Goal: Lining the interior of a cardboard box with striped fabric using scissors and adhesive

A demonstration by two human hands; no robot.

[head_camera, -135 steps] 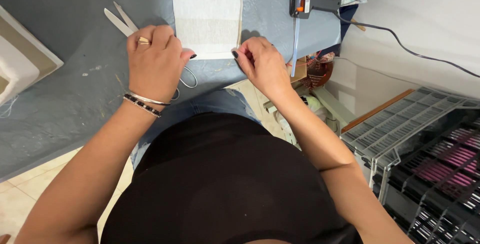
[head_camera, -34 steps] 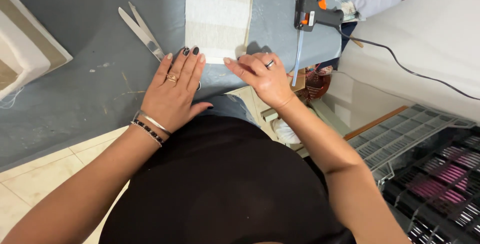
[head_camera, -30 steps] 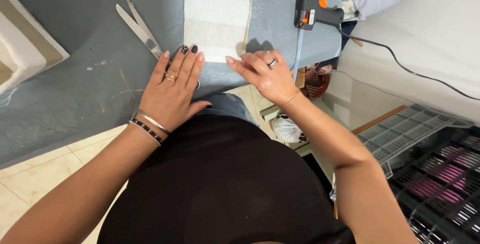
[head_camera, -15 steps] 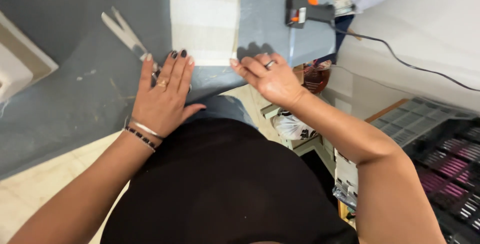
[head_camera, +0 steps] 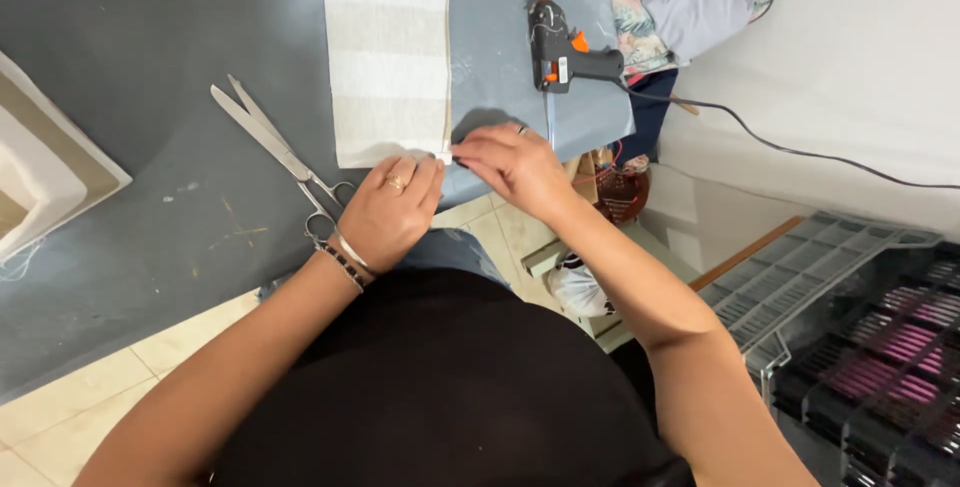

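Both forearms rise from the bottom of the frame and meet at the near edge of the striped fabric strip [head_camera: 388, 52], which lies flat on the grey table [head_camera: 150, 37] at upper centre. The left hand [head_camera: 390, 212] (a ring on one finger, bracelets at the wrist) rests knuckles up, its fingers curled close together with the tips at the strip's lower right corner. The right hand [head_camera: 510, 162] comes in from the right, wrist bent, fingers drawn together and pinching that same corner. Open scissors [head_camera: 275, 152] lie just left of the left hand. A black glue gun [head_camera: 555, 42] sits at upper right, above the right hand.
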